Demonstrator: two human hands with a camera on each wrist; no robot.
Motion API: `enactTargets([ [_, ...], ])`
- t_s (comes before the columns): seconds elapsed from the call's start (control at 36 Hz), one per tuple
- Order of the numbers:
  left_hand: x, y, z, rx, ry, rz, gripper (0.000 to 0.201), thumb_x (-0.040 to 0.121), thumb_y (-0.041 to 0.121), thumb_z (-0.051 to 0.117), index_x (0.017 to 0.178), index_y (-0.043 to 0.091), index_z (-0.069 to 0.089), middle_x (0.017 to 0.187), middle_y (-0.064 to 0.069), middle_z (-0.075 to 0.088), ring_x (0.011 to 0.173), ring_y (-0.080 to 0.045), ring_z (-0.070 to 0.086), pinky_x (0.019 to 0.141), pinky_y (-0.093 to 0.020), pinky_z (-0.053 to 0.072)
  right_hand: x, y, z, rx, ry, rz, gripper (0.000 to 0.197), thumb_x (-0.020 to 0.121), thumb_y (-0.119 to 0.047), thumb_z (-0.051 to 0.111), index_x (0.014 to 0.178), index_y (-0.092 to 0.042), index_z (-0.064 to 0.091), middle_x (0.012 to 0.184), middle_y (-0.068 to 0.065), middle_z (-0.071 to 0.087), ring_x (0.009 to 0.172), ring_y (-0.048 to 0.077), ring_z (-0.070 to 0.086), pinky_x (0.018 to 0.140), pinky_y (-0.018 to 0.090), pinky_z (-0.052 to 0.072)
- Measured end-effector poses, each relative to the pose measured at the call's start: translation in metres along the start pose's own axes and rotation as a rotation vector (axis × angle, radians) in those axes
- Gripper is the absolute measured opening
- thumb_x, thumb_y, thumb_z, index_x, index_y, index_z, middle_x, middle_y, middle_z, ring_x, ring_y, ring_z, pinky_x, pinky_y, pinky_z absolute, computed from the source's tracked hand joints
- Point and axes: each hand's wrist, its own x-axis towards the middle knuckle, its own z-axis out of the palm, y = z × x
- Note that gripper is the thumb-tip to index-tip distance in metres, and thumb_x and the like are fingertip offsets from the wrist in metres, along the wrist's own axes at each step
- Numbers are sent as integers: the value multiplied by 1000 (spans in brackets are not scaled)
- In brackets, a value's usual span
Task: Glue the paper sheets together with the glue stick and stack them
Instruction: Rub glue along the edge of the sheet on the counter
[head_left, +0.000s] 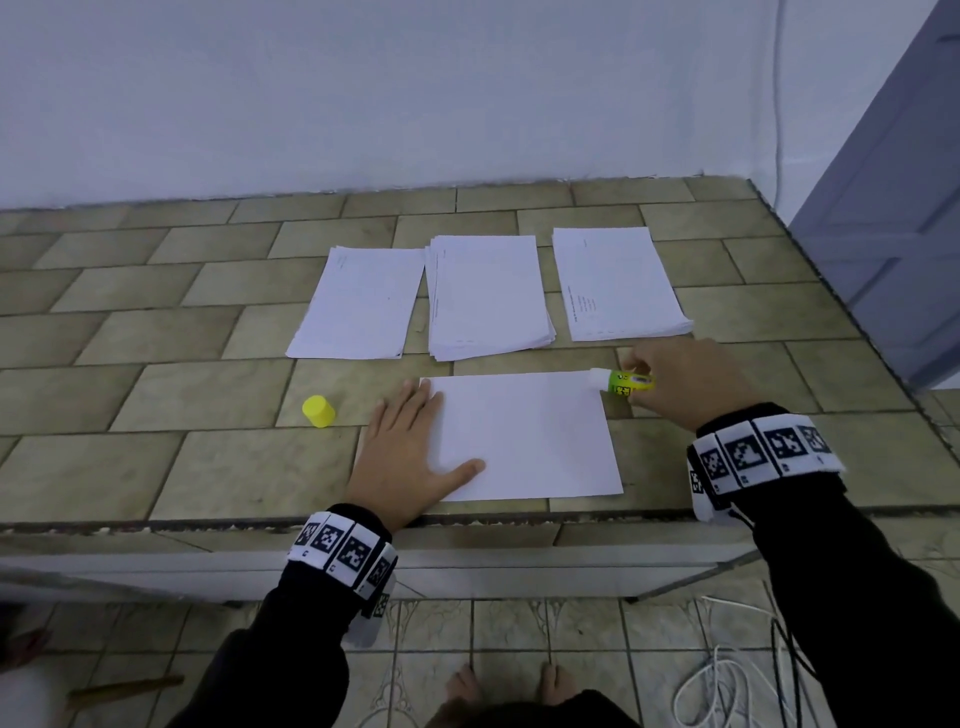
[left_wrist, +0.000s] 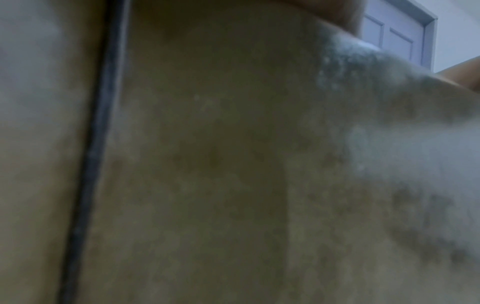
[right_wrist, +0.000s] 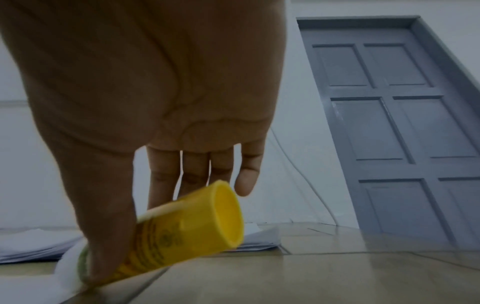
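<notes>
1. The sheet lay flat at lower centre of the head view, its long axis running left to right across the frame.
2. The right hand sat at the sheet's upper right corner, thumb and fingers pinched round the glue stick.
3. The stick lay nearly level, its long axis left to right, white tip towards the left and touching or just over that corner; the right wrist view showed its yellow base facing away from the paper.
4. So the unglued paper lay left of and below the tip, and the right hand was plainly the nearer one for the stroke; I judged the coming move to be a drag along an edge from that corner.
5. The left hand lay flat, fingers straight and spread, pressing the sheet's left edge.
6. Three piles sat in a row above the sheet, apart from it.
7. The cap stood left of the left hand, clear of the paper.
</notes>
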Motion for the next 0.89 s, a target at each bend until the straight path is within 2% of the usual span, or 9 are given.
enactTargets([
  [0.06,0,0,0,9,-4,-3,113,69,89,22,156,16,21,165,3,7,152,-11,-4,124,-39,-2,0,-1,-2,19,4,10,23,83,-27,66,106,-24,67,102,2,70,91,23,63,79,35,52],
  [0.11,0,0,1,10,0,-8,113,69,89,22,156,17,22,165,3,7,151,-11,-4,124,-39,-2,0,3,-4,141,-1,53,24,84,-25,67,108,-21,65,104,3,68,91,23,62,80,39,53],
  [0.28,0,1,0,9,-3,1,111,70,88,21,156,17,22,165,2,8,151,-11,-5,123,-39,-3,6,15,-8,494,135,243,37,88,-22,69,115,-7,49,105,9,61,88,22,55,74,32,42],
  [0.36,-1,0,1,-4,14,4,109,72,87,23,155,17,24,165,2,9,152,-11,-4,123,-40,-2,9,20,-9,638,191,334,50,87,-21,70,125,-2,41,112,14,58,97,29,56,74,33,39],
  [0.44,-2,1,0,-14,17,2,109,72,87,24,155,17,24,165,2,10,152,-11,-3,123,-40,-2,12,26,-8,611,209,356,50,85,-20,72,124,-1,47,116,18,60,104,33,57,77,34,40],
  [0.53,-2,1,0,-15,15,1,109,71,87,24,155,18,23,165,2,8,151,-11,-4,123,-39,-3,14,31,-6,545,208,357,42,80,-20,76,110,0,54,105,18,63,93,31,57,74,35,41],
  [0.58,-2,1,0,-7,12,1,109,71,87,24,155,17,24,165,2,9,151,-12,-4,123,-39,-3,14,32,-5,524,200,373,40,78,-18,77,104,2,55,97,18,61,86,28,52,70,34,39],
  [0.75,0,-1,1,-1,23,9,108,73,86,25,155,16,25,165,1,11,152,-13,-3,123,-39,-4,15,33,1,480,167,428,36,77,-16,77,99,0,53,89,13,53,83,27,48,67,35,36],
  [0.89,-1,0,1,-11,25,10,107,73,86,26,155,17,24,165,-2,5,152,-13,-5,123,-39,-4,15,37,4,495,202,448,37,75,-18,79,95,-6,51,92,15,58,81,27,50,67,35,38],
])
